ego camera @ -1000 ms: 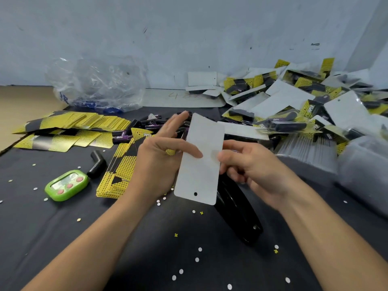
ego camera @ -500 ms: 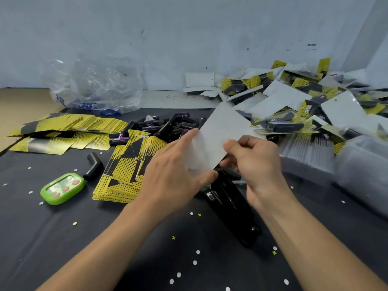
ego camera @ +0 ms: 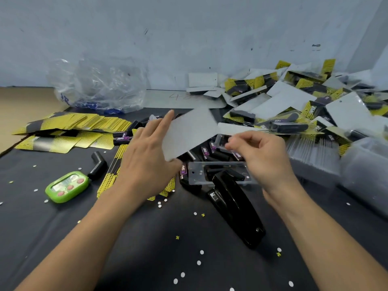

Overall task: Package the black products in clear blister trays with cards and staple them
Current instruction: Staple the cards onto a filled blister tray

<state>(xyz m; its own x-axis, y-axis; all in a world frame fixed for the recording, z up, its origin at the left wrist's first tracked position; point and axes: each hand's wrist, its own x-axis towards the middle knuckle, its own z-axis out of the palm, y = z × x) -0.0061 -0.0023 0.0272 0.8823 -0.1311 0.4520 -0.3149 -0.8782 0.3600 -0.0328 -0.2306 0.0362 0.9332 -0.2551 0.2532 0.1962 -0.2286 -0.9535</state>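
Two hands work over the black mat (ego camera: 147,259), mid-assembly: this looks like the card-and-tray pairing step, with nothing stapled on this unit yet. Left hand (ego camera: 147,162) holds the white card (ego camera: 189,131) in the air, tilted, blank face to camera. The thumb appears to pinch its lower corner against straight fingers, but the card is blurred, so exact contact is hard to read. Right hand (ego camera: 262,154) is curled, thumb and forefinger pinching the edge of a clear blister tray (ego camera: 221,141) just over the heap of loose black products (ego camera: 210,153). A second tray (ego camera: 218,173), apparently loaded with a black piece, lies flat on the mat against the nose of the black stapler (ego camera: 237,208). Next move, as I judge it: square card to tray, line up the hang holes, then feed the edge into the stapler, gripping firmly so the layers don't slip. Both forearms reach in from the bottom, hands near each other but apart. Finished packs (ego camera: 294,106) pile at right; yellow cards (ego camera: 73,124) fan out at left.
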